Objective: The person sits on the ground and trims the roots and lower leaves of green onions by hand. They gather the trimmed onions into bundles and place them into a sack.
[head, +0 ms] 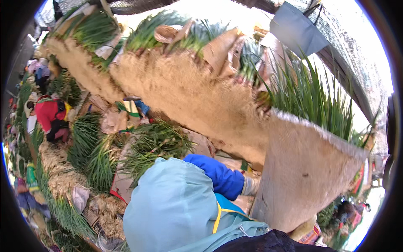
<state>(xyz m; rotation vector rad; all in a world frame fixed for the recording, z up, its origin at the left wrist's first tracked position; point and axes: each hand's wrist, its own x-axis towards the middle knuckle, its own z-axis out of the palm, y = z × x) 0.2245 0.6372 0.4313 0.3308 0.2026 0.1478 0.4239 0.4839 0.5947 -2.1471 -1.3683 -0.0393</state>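
Observation:
A large brown sheet, with a frayed pale upper edge, stands tilted in front of me on the right. My left hand, in a whitish glove below a blue sleeve, reaches its left edge. The sheet hides those fingers. At its lower edge is a tan shape that looks like my gloved right hand, partly covered and unclear. Long green scallion leaves rise behind the sheet's upper edge. A light blue garment sleeve covers my left upper arm.
A long tan fibrous bank runs diagonally ahead, topped by scallion bundles, some wrapped in brown paper. Loose greens lie to the left over cardboard. Farther left a person in red bends over. A grey panel hangs above right.

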